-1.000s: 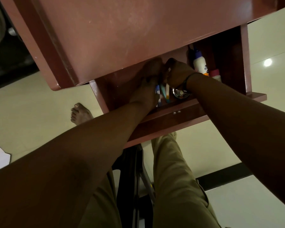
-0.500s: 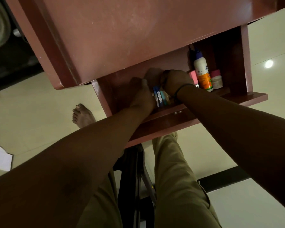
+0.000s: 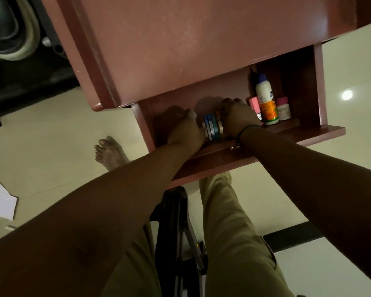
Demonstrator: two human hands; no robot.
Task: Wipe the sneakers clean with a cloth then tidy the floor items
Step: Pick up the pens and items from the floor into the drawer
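On the floor (image 3: 41, 133) at far left lay white paper (image 3: 0, 200), one item still untidied by my reading; I saw no sneakers or cloth anywhere. Right of it stood a bare foot (image 3: 109, 153). Under the worktop (image 3: 191, 43) the shelf (image 3: 287, 136) held everything else. My left hand (image 3: 185, 130) pressed the left end of a row of tape rolls (image 3: 212, 125), its grip curled against them, while my right hand (image 3: 237, 117) cupped the other end; I could not tell how tightly either grip closed. I judged the two hands squeezed the rolls together so they would stand on edge and not roll off. Further right, a pink item (image 3: 254, 103), a glue bottle (image 3: 266, 99) and a small jar (image 3: 283, 109) stood upright near the shelf's end wall, just beside each other, presumably parked clear of the rolls.
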